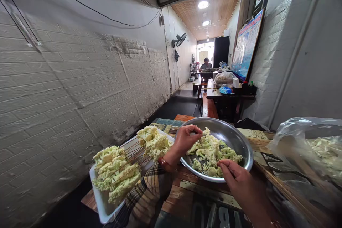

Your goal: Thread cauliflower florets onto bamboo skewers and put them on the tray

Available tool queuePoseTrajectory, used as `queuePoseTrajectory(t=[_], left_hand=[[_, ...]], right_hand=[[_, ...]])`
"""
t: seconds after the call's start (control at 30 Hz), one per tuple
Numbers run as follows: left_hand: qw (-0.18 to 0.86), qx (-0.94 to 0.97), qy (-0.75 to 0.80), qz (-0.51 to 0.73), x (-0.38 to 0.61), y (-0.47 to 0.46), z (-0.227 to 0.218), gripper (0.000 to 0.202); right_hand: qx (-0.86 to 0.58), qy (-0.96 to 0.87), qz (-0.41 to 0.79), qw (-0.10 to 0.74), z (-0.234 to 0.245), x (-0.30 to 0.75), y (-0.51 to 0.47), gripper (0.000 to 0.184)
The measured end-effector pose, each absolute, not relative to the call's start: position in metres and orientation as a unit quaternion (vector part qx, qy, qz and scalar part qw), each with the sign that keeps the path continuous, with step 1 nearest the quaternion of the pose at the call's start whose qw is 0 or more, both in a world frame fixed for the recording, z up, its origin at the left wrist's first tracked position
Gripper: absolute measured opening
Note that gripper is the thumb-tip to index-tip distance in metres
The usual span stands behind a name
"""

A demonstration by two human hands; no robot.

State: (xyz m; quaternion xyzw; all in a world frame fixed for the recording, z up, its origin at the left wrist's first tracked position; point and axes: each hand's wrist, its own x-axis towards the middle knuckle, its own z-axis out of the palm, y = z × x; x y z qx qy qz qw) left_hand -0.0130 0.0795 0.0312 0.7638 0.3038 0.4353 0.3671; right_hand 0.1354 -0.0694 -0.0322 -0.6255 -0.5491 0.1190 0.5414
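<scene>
Plaid sleeve of mine nearest camera, left of steel bowl. Cut cauliflower inside bowl. My left hand, over bowl, curled, thumb and forefinger pinched on cauliflower's edge. My right hand, at bowl's near rim, fingertips drawn together beside cauliflower; whether it grips anything, cannot tell. Left of bowl, white tray bearing skewered cauliflower. Right of bowl, thin sticks, clear plastic bag. Well beyond bowl, person.
</scene>
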Motion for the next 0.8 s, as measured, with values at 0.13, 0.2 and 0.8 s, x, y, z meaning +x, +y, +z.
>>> queuePoseTrajectory(t=[0.13,0.2,0.8], left_hand=[[0.380,0.763,0.309,0.421,-0.014,0.080,0.033,0.005],[0.385,0.763,0.308,0.418,-0.014,0.080,0.033,0.005],[0.381,0.751,0.336,0.422,-0.011,0.077,0.037,0.007]], right_hand=[[-0.622,-0.553,0.093,0.547,-0.034,0.134,-0.069,0.032],[-0.618,-0.557,0.093,0.548,-0.036,0.134,-0.068,0.032],[-0.623,-0.554,0.119,0.539,-0.044,0.133,-0.069,0.033]])
